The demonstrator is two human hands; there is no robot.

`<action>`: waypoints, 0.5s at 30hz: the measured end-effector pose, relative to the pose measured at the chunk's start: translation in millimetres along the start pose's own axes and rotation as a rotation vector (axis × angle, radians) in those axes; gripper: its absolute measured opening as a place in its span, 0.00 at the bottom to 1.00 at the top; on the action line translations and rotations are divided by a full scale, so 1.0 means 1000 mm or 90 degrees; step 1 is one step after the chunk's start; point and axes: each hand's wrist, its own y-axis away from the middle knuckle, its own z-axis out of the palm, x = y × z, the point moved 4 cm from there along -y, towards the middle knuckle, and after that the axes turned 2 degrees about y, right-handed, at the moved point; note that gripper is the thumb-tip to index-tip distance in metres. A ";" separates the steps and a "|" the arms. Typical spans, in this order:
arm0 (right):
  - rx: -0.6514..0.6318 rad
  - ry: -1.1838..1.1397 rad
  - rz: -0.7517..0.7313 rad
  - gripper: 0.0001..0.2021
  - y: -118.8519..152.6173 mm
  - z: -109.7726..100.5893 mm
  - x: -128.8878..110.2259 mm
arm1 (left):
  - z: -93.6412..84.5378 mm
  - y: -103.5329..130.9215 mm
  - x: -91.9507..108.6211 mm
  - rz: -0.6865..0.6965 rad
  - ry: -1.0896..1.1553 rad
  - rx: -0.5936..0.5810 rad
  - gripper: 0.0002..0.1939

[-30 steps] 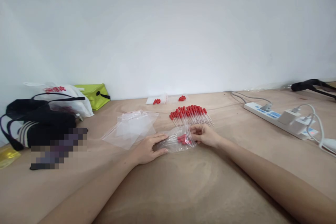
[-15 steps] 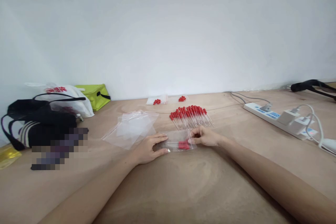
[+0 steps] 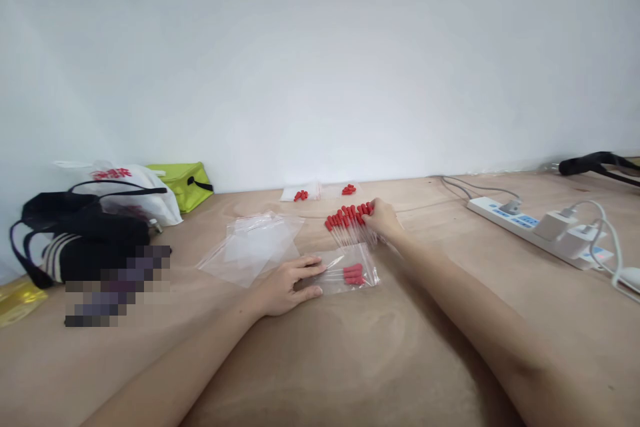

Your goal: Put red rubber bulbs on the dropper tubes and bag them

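Observation:
A clear zip bag (image 3: 334,282) lies flat on the table, with several red-bulbed droppers (image 3: 353,273) inside, their bulbs toward the right end. My left hand (image 3: 290,285) rests over the bag's left end, thumb and fingers spread apart along it. Beyond the bag is a row of loose droppers (image 3: 347,219), red bulbs pointing away from me and thin clear stems toward me. At the row's right end my right hand (image 3: 384,220) has its fingers closed around a dropper bulb; the hand covers the droppers behind it.
Flat clear bags (image 3: 255,243) lie in an overlapping pile left of the row. Two bags (image 3: 313,191) with red-bulbed droppers lie near the wall. A power strip (image 3: 533,230) with plugs and cables is right; a black bag (image 3: 95,247) and green bag (image 3: 187,187) stand left.
My right hand has let go of the zip bag's right end and moved forward to the right end of the dropper row. My left hand has stayed on the bag.

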 end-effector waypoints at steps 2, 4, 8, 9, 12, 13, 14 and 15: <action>-0.002 0.022 0.018 0.12 -0.003 0.006 -0.006 | 0.000 0.001 0.000 0.005 0.005 0.004 0.23; -0.004 0.038 0.033 0.14 -0.004 0.010 -0.011 | 0.000 0.001 0.000 0.008 0.008 0.008 0.22; -0.008 0.047 0.049 0.16 -0.005 0.009 -0.019 | 0.000 0.000 0.000 0.006 0.002 0.004 0.23; -0.008 0.045 0.049 0.16 -0.005 0.006 -0.021 | 0.000 0.000 0.000 0.006 0.000 0.001 0.23; -0.002 0.030 0.032 0.18 -0.004 -0.009 -0.022 | 0.000 0.001 -0.001 0.005 -0.006 -0.003 0.23; 0.008 0.011 0.010 0.19 -0.002 -0.016 -0.021 | 0.001 0.001 -0.001 0.006 -0.006 -0.002 0.23; 0.024 -0.021 -0.019 0.20 0.002 -0.022 -0.019 | 0.001 0.001 -0.001 0.008 -0.007 0.000 0.23; 0.045 -0.070 -0.052 0.21 0.007 -0.028 -0.015 | 0.001 0.001 -0.002 0.010 -0.007 0.003 0.23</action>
